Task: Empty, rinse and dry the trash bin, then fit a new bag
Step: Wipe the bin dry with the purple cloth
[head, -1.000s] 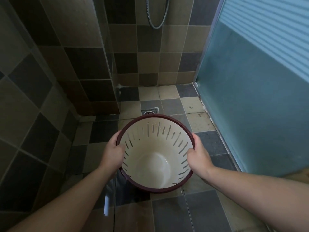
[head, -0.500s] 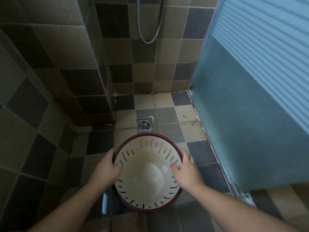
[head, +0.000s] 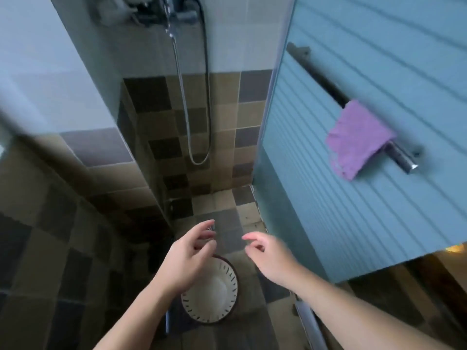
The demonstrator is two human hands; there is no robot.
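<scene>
Below, the trash bin [head: 211, 296] stands upright at lower centre, mouth up, on the floor [head: 255, 332]; my left hand [head: 188, 258] and right hand [head: 271, 258] hover above, fingers loosely curled, holding nothing.

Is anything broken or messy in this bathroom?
Nothing stands out. The trash bin stands upright and empty on the tiled floor, with no spill visible. A purple cloth hangs over the towel bar. The picture is blurry, so small damage could be missed.
</scene>
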